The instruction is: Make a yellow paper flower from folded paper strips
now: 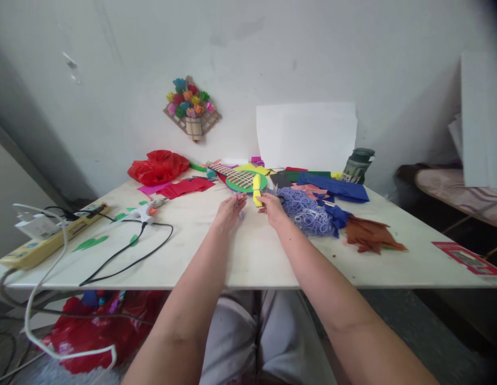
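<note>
A person's two arms reach over a white table [264, 270]. Nearest on the left is a power strip [59, 235], and the glue gun [144, 212] lies close by, maybe so its black cord can reach. On the right sits brown paper [372, 233], then a heap of purple yarn [306, 211] just beside the right hand [274, 208], so it seems easy to grab.

The right hand pinches the low end of a yellow roll [257, 190]. The roll stands up above the fingers, perhaps held low to keep most of it in sight. The left hand [231, 208] is just beside it with fingers bent together; whether they grip anything, one cannot tell.

Behind the roll lies a green and striped guitar shape [240, 179], maybe pushed back to leave room in front. Farther off, a white board [306, 133] stands against the wall, which probably props it up.
</note>
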Action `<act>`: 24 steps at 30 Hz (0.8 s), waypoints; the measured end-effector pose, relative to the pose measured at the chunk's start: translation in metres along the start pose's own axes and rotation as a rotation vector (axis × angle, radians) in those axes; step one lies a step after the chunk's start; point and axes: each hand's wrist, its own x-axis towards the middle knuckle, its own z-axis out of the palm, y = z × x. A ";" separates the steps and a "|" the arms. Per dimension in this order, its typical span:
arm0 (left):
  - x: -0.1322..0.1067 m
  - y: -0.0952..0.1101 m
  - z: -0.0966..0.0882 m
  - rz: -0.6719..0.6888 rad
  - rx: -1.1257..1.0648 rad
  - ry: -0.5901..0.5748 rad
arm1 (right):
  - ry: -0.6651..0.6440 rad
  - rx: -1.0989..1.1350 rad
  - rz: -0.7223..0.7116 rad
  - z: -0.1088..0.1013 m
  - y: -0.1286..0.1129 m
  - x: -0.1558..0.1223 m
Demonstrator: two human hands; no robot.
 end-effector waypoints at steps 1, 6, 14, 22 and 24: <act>0.000 0.000 0.000 0.020 0.015 0.003 | -0.038 0.039 0.015 0.000 0.000 -0.001; 0.000 0.003 0.001 0.128 0.066 0.089 | -0.344 0.145 0.104 0.007 0.002 -0.008; -0.002 0.006 0.003 0.144 0.004 0.080 | -0.443 0.262 0.127 0.014 0.003 -0.010; 0.001 0.004 -0.004 0.097 0.122 0.218 | -0.112 0.325 -0.159 -0.004 -0.010 -0.001; -0.001 0.005 -0.004 0.071 0.176 0.206 | -0.073 0.317 -0.194 -0.008 -0.012 0.000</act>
